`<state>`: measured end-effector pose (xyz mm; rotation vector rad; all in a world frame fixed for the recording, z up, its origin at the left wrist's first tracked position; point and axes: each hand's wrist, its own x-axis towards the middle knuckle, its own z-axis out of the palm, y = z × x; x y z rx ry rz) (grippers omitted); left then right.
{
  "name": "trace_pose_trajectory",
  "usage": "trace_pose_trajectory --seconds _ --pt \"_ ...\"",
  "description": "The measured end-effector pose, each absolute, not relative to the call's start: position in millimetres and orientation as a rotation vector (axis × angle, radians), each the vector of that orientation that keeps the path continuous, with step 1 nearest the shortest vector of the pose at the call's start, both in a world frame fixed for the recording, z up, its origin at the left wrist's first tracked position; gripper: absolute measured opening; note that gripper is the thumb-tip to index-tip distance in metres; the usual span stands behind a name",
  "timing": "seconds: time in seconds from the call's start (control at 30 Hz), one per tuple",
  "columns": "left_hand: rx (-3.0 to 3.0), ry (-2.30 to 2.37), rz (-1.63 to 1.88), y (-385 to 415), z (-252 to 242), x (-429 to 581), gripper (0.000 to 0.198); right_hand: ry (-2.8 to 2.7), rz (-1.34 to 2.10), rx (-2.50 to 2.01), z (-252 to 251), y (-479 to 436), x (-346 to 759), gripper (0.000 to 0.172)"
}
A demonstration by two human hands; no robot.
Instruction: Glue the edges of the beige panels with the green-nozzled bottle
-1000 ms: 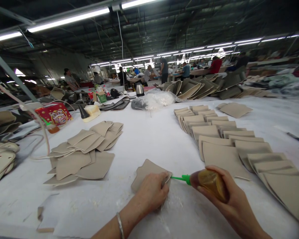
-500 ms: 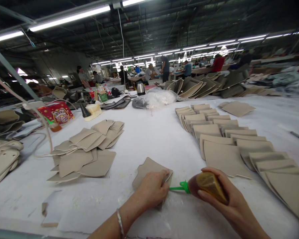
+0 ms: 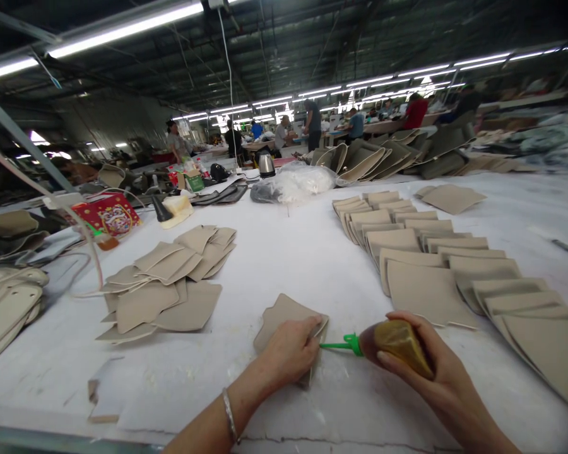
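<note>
My left hand (image 3: 288, 352) presses down on a beige cut piece of material (image 3: 281, 313) that lies on the white table (image 3: 284, 252); its fingers curl over the piece's right edge. My right hand (image 3: 430, 378) grips a squeeze bottle of amber glue (image 3: 395, 340). The bottle's green nozzle (image 3: 338, 345) points left and reaches the edge of the piece beside my left fingertips. A bangle sits on my left wrist.
A loose pile of beige pieces (image 3: 165, 284) lies at the left. Overlapping rows of the same pieces (image 3: 435, 258) fill the right. A red box (image 3: 106, 214), a kettle (image 3: 266, 165) and a plastic bag (image 3: 298, 183) stand further back. Other people work at distant tables.
The glue bottle's nozzle has slid a little down along the piece's right edge. My left hand stays on the piece. The camera has tipped slightly.
</note>
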<state>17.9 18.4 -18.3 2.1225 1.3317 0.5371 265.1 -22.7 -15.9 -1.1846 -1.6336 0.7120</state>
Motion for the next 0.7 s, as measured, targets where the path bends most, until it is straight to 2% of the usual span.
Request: trace_pose_trajectory --seconds 0.17,0.7 --pt "2.12 1.317 0.531 18.1 -18.0 17.9 0.05 -1.656 0.869 -1.118 -20.7 -28.0 265.8 0.043" --pt "2.118 1.305 0.58 16.1 -22.1 16.8 0.049 -1.676 0.785 -1.103 -29.3 -30.2 270.2 0.041"
